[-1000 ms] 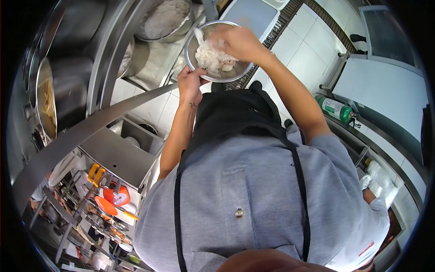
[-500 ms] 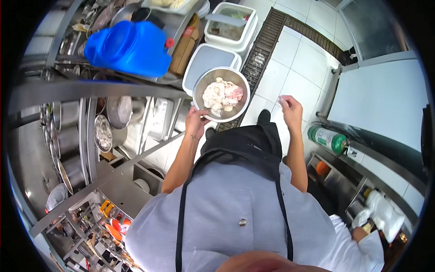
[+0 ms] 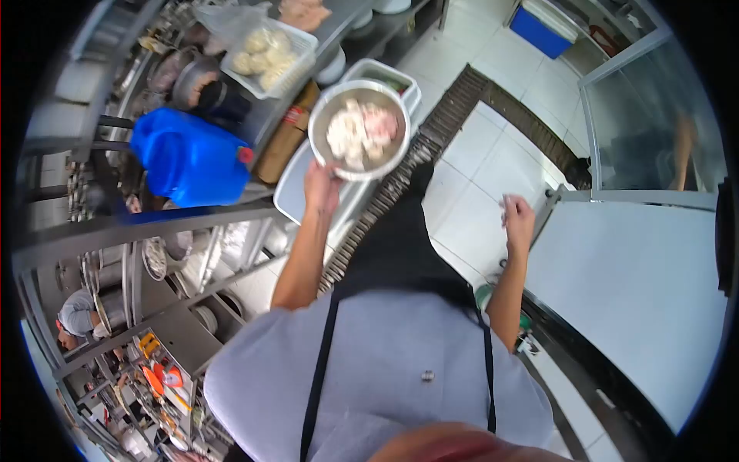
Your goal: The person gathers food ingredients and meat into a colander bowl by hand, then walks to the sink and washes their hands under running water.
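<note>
My left hand (image 3: 322,189) grips the near rim of a round metal bowl (image 3: 316,150) and holds it out in front of me. Inside lie whitish pieces and a pink lump of what looks like raw meat (image 3: 360,132). The bowl hangs above lidded plastic tubs beside the counter. My right hand (image 3: 519,222) is apart from the bowl, over the tiled floor, with its fingers curled in. Whether anything small is between those fingertips is not visible.
A blue jerrycan (image 3: 188,158) stands on the left counter near a white basket of dough-like balls (image 3: 265,58). A drain grate (image 3: 446,112) runs along the tiled floor. At right is a white-topped unit (image 3: 616,285). Another person (image 3: 77,314) is at far left.
I have moved forward along the aisle, with the bowl still in my left hand. The basket of pale balls has come into fuller view. My right hand has swung outward to the right.
</note>
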`<state>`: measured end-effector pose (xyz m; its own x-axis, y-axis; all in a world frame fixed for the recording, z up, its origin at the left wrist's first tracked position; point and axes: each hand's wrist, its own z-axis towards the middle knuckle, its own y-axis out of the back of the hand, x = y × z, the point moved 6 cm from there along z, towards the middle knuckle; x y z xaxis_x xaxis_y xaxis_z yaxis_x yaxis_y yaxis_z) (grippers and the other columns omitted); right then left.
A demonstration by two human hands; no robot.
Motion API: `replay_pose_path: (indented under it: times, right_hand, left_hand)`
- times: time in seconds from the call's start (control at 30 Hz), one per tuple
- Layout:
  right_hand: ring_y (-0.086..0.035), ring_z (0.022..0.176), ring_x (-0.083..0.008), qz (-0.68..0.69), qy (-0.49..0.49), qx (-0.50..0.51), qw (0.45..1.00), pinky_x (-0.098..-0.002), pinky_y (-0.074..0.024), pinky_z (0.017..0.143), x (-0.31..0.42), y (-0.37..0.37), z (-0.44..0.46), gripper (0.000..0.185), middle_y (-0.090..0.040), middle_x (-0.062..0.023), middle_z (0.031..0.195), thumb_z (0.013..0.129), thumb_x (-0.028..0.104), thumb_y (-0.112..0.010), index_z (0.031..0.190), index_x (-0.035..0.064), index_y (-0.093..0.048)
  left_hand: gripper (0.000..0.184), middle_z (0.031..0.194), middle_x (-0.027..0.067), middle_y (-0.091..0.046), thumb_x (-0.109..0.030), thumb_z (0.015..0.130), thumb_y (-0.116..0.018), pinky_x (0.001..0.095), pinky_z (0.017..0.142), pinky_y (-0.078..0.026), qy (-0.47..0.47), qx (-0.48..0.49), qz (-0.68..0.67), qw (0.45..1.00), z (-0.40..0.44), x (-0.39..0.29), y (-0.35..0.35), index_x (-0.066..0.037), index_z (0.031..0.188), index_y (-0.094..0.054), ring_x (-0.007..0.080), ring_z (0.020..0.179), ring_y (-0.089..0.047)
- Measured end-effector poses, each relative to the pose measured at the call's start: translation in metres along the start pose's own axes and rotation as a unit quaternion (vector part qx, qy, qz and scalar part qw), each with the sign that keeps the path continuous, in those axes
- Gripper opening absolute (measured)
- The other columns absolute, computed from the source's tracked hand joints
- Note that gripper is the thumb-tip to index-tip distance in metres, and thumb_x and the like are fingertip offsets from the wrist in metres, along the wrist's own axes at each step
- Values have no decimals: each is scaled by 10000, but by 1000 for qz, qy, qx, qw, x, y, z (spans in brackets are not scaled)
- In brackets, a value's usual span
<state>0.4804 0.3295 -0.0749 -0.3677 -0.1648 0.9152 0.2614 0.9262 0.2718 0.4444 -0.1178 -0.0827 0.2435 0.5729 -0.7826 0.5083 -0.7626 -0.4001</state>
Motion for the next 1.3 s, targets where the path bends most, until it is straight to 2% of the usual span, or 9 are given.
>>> replay_pose_path:
  times: [0.37, 0.67, 0.7, 0.73, 0.8, 0.83, 0.9, 1.1, 1.3]
  right_hand:
    - [-577, 595, -121, -237, 23, 53, 970, -280, -474, 561, 12, 33, 297, 188, -673, -81, 735, 886, 179, -606, 978, 36, -685]
    - [-583, 608, -117, -185, -84, 107, 973, -261, -468, 495, 60, 40, 496, 243, -674, -80, 854, 887, 157, -591, 1097, 46, -639]
    - [-583, 605, -118, -180, -99, 107, 973, -264, -470, 493, 56, 47, 520, 245, -675, -81, 848, 884, 155, -591, 1097, 44, -641]
    - [-594, 607, -128, -191, -89, 108, 972, -275, -475, 489, 53, 51, 549, 262, -673, -77, 830, 869, 154, -595, 1097, 38, -650]
    - [-656, 670, -203, -257, 21, 131, 957, -326, -527, 574, 35, 62, 623, 325, -698, -133, 886, 828, 177, -628, 1105, 8, -655]
    - [-681, 853, -314, -320, 114, 113, 934, -380, -539, 749, 62, 64, 653, 373, -691, -193, 996, 817, 209, -648, 1116, -14, -641]
    - [-625, 1002, -381, -266, 30, 129, 955, -439, -493, 876, 82, 69, 731, 352, -668, -201, 1050, 811, 242, -635, 1081, 17, -659]
    - [-630, 1004, -349, -333, 80, 125, 931, -432, -485, 895, 215, 124, 985, 344, -666, -186, 1068, 829, 264, -628, 1111, 67, -648]
    - [-668, 888, -288, -209, 152, -46, 965, -364, -525, 774, 277, 285, 1183, 322, -688, -169, 982, 857, 226, -645, 1107, 24, -638]
  left_hand:
    - [321, 1105, 103, -560, 87, 769, -526, 392, 759, -543, -68, -59, -159, 983, 316, -75, -214, -53, 1055, -487, 266, 943, -599]
    - [262, 1067, 168, -548, 86, 817, -532, 486, 765, -567, -176, -198, -227, 937, 574, -159, -308, 28, 1070, -498, 346, 926, -586]
    - [236, 1054, 161, -546, 69, 841, -542, 481, 767, -564, -194, -182, -224, 937, 606, -156, -301, 34, 1073, -520, 333, 909, -587]
    - [193, 1000, 142, -546, 13, 871, -543, 440, 779, -558, -296, -201, 38, 933, 581, -171, -325, 28, 1063, -552, 304, 880, -588]
    - [164, 949, 128, -560, -78, 912, -536, 380, 793, -552, -198, -172, -113, 958, 575, -125, -362, 40, 1019, -574, 283, 875, -599]
    - [156, 955, 132, -565, -108, 925, -519, 375, 784, -557, -232, -151, -24, 961, 570, -114, -390, 38, 969, -550, 286, 868, -606]
    - [152, 905, 108, -578, -176, 965, -491, 340, 746, -563, -216, -188, 65, 956, 534, -76, -499, -27, 997, -496, 235, 792, -613]
    - [74, 730, 113, -583, -112, 929, -499, 323, 451, -511, 11, -100, 212, 972, 596, 114, -609, -49, 949, -465, 206, 498, -572]
    - [145, 734, 107, -577, -170, 943, -532, 275, 431, -480, -6, -61, 333, 941, 696, 146, -785, -48, 948, -454, 194, 550, -605]
